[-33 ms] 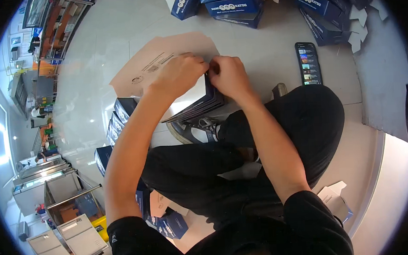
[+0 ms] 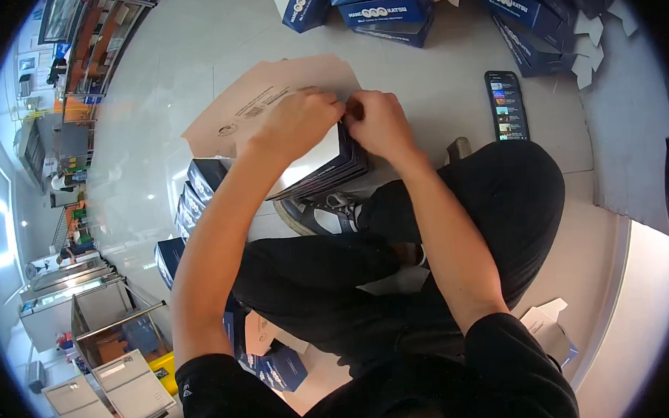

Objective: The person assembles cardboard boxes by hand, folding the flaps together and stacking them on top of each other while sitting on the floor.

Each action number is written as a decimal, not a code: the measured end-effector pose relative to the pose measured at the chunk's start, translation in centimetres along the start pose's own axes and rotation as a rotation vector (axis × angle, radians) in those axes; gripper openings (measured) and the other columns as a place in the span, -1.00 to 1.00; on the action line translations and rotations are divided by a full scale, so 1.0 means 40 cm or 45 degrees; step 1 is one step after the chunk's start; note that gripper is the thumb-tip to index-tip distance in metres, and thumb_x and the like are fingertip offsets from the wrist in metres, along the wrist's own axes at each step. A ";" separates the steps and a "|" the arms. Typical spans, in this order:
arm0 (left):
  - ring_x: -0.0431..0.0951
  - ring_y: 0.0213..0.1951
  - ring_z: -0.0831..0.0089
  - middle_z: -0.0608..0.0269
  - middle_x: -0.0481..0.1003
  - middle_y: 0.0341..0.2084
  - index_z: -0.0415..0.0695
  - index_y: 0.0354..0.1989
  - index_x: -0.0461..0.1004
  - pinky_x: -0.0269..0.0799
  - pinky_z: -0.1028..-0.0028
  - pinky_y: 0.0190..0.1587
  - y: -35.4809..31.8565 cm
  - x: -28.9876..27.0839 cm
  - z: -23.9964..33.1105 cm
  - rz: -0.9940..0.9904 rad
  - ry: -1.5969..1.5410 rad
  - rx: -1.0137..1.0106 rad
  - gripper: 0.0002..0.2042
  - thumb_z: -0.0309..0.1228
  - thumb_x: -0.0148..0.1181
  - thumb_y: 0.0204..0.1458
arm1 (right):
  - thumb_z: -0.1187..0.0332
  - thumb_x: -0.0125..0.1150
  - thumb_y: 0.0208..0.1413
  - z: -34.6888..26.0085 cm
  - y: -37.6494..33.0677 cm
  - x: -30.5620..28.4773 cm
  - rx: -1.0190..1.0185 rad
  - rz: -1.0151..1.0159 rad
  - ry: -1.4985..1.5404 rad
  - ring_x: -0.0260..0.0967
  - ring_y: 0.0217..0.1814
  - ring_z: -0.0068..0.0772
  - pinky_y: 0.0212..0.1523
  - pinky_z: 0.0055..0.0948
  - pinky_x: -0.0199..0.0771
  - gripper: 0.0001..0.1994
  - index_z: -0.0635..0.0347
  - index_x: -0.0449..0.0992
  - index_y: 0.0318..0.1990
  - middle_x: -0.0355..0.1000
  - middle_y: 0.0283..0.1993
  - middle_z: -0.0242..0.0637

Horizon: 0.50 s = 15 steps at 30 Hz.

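In front of my crossed legs lies a stack of flat, dark blue cartons, partly fanned at its near edge. On top is a carton with a pale, shiny inner face. A large tan printed flap spreads from it toward the far left. My left hand reaches across the top carton, its fingers closed at the right-hand edge. Close beside it, my right hand pinches the same dark edge with thumb and curled fingers. The fingertips almost meet there, and the bit of cardboard between them is mostly hidden.
Folded blue boxes are piled at the far side, with more boxes at far right. A phone with a lit screen lies right of my hands. More boxes stand left; my shoe is just below the stack.
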<state>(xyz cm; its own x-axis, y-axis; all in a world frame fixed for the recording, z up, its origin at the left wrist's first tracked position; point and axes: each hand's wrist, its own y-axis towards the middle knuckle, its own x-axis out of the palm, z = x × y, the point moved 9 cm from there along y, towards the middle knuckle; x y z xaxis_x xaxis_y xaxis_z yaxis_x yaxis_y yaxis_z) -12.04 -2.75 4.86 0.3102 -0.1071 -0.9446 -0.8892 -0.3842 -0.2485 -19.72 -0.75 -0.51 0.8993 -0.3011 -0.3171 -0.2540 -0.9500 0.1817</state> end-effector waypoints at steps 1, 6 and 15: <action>0.58 -0.09 0.23 0.20 0.57 -0.24 -0.12 -0.23 0.57 0.52 0.30 -0.01 -0.002 0.002 0.001 0.015 0.003 -0.034 -0.83 -0.53 0.14 -0.01 | 0.41 0.28 -0.05 0.019 0.007 0.001 0.067 -0.033 0.042 0.51 -0.24 0.21 -0.11 0.02 0.50 -0.85 0.35 0.57 -0.41 0.55 -0.35 0.10; 0.55 -0.05 0.08 0.09 0.57 -0.11 -0.16 -0.09 0.52 0.48 0.22 0.00 -0.131 -0.087 -0.026 0.531 -0.423 -0.495 -0.78 -0.42 0.20 0.10 | 0.25 0.24 0.11 -0.008 0.005 -0.014 0.173 -0.131 -0.040 0.53 -0.21 0.05 -0.14 -0.13 0.48 -0.73 0.35 0.55 -0.38 0.55 -0.32 0.01; 0.62 -0.18 -0.05 -0.11 0.61 -0.23 -0.27 -0.01 0.56 0.51 0.16 -0.12 -0.462 0.078 -0.176 0.652 -0.538 -1.475 -0.68 -0.44 0.24 0.05 | 0.34 0.07 0.16 -0.085 -0.015 0.019 -0.122 -0.198 -0.284 0.45 -0.13 0.17 -0.02 0.00 0.45 -0.72 0.43 0.54 -0.40 0.47 -0.25 0.11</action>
<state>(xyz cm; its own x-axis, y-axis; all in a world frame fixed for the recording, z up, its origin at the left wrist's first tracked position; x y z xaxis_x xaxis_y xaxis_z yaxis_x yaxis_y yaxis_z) 7.74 -2.46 8.01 -0.2851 -0.2623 -0.9219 -0.0112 -0.9608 0.2769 -17.66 -0.12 2.31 0.8216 -0.1732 -0.5431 -0.0748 -0.9772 0.1985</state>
